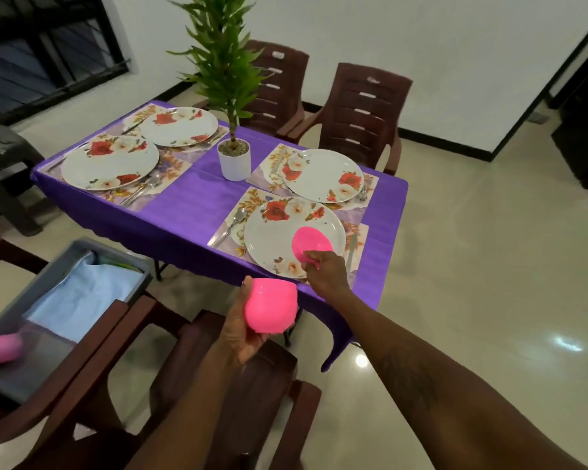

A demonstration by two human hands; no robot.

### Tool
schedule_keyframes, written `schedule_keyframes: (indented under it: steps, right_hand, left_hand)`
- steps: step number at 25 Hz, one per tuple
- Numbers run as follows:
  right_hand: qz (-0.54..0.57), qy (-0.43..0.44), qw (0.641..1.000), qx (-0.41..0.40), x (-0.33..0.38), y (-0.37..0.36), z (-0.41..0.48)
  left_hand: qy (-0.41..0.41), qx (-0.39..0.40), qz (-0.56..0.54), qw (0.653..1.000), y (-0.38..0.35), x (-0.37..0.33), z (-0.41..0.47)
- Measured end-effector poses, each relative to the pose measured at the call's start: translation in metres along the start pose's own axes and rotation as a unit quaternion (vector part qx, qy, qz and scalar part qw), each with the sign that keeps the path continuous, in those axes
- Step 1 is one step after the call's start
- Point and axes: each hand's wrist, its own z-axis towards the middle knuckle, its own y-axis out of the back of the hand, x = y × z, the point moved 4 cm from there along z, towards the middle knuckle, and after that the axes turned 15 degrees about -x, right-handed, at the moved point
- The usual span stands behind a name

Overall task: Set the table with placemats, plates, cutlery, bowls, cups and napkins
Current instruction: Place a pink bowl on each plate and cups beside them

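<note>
Right hand (326, 271) grips 1 pink bowl (311, 244) over the nearest of 4 plates (275, 239); left hand (243, 325) grips a second bowl (270, 307) just off the table edge (197, 266).

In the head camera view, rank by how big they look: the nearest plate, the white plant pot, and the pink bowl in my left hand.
1. nearest plate
2. pink bowl, though it's closer to the camera
3. white plant pot

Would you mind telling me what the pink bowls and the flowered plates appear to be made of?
The pink bowl in the left hand looks like plastic: uniform bright colour, soft sheen. So does the one in the right hand. The nearest plate is glossy white with printed flowers, possibly melamine or ceramic.
</note>
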Motion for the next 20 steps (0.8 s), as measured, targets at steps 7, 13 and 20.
schedule_keyframes:
  steps: [7, 13, 20]
  right_hand:
    - [-0.121, 0.072, 0.980, 0.137, -0.024, -0.054, 0.090]
    - [-0.208, 0.268, 0.921, 0.191, -0.034, -0.082, 0.145]
    - [0.024, 0.340, 0.898, 0.278, -0.029, -0.051, 0.176]
  left_hand:
    - [-0.007, -0.039, -0.022, 0.999, -0.022, -0.030, 0.054]
    - [-0.046, -0.109, -0.052, 0.992, -0.057, -0.031, 0.085]
    - [-0.075, -0.216, -0.084, 0.970, -0.124, -0.027, 0.106]
